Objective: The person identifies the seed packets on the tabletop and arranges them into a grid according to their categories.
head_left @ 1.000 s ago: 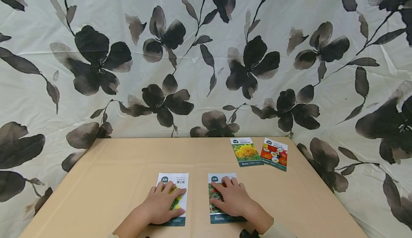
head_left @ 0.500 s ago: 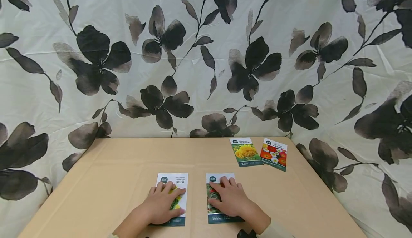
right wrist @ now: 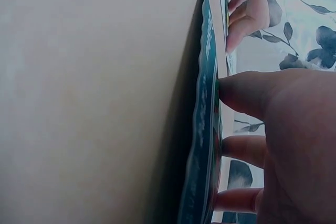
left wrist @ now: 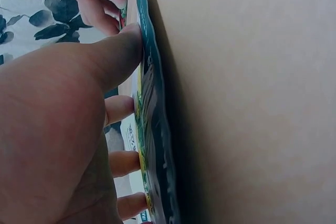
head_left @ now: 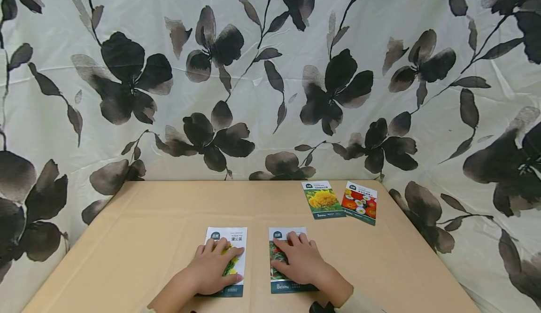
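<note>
Two seed packets lie side by side near the table's front. My left hand (head_left: 213, 267) rests on the left one, a white packet (head_left: 238, 256) with yellow flowers and a dark teal bottom band. Its fingertips and thumb press down on the packet's face, as the left wrist view also shows. The right hand (head_left: 305, 262) lies over the other packet (head_left: 279, 286), which has a red and green picture and a teal band marked Beishu. In the right wrist view its fingertips touch the face of that packet (right wrist: 202, 129). Both hands hide much of the pictures.
Two more seed packets lie at the back right of the table (head_left: 160, 238), one with a yellow flower (head_left: 323, 200), the other with red and white flowers (head_left: 360, 204). Their edges meet or slightly overlap. Behind the table hangs a floral cloth (head_left: 270, 92).
The right hand and the packet under it have slid slightly left, towards the other packet. My left hand and its packet have hardly moved.
</note>
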`<control>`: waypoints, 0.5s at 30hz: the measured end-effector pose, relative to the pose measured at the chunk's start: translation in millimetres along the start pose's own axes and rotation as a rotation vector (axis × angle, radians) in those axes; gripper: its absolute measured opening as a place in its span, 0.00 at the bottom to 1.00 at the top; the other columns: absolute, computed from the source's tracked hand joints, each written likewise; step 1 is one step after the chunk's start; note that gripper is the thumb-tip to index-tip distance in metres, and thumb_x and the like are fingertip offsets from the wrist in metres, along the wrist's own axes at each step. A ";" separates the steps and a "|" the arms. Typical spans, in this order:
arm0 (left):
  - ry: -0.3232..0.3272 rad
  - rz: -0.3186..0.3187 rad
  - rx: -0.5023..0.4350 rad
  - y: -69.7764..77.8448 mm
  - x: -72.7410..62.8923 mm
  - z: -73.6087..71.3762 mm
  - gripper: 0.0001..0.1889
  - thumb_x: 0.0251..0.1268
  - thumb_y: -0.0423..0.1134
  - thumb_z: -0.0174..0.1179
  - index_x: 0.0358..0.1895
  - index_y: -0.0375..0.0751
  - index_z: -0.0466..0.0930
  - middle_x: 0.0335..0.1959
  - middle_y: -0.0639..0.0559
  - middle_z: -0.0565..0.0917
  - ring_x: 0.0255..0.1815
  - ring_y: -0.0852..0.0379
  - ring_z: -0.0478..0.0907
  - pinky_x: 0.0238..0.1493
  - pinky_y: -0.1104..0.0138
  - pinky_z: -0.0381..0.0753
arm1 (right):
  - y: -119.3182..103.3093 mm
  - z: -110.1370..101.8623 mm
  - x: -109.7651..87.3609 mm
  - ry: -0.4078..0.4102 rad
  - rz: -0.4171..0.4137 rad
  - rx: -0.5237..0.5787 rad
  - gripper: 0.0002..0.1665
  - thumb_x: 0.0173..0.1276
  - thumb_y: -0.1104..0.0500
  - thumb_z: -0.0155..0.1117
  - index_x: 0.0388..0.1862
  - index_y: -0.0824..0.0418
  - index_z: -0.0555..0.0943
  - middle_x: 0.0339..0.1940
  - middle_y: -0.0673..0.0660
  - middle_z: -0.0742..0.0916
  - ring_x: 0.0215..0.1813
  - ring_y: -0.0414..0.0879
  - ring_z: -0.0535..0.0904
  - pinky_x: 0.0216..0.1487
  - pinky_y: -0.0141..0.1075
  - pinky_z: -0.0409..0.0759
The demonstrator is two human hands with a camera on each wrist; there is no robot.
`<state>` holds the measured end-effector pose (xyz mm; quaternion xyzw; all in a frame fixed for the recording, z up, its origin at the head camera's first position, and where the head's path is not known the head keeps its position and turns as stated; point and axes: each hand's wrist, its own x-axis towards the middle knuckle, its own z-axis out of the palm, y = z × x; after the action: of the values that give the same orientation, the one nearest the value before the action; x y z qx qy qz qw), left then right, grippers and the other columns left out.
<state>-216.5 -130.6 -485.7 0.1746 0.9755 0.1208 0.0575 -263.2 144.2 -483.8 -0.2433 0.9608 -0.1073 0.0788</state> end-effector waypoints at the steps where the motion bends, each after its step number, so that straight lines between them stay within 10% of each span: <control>1: -0.001 0.000 -0.001 -0.1 0.0 -0.1 0.35 0.61 0.68 0.64 0.71 0.63 0.74 0.62 0.49 0.72 0.54 0.46 0.64 0.52 0.46 0.64 | -0.4 0.4 0.5 -0.002 0.002 0.002 0.38 0.68 0.30 0.62 0.74 0.40 0.74 0.63 0.56 0.76 0.53 0.51 0.66 0.44 0.45 0.64; 15: 0.006 0.009 -0.004 -3.4 2.8 1.4 0.35 0.61 0.68 0.64 0.71 0.61 0.75 0.60 0.50 0.73 0.55 0.46 0.64 0.53 0.44 0.65 | -4.5 4.1 5.4 0.016 -0.003 -0.020 0.38 0.68 0.29 0.61 0.74 0.40 0.74 0.63 0.56 0.76 0.52 0.50 0.65 0.43 0.44 0.63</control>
<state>-219.9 -132.5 -488.1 0.1786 0.9746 0.1234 0.0545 -265.1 137.0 -487.2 -0.2446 0.9620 -0.0999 0.0684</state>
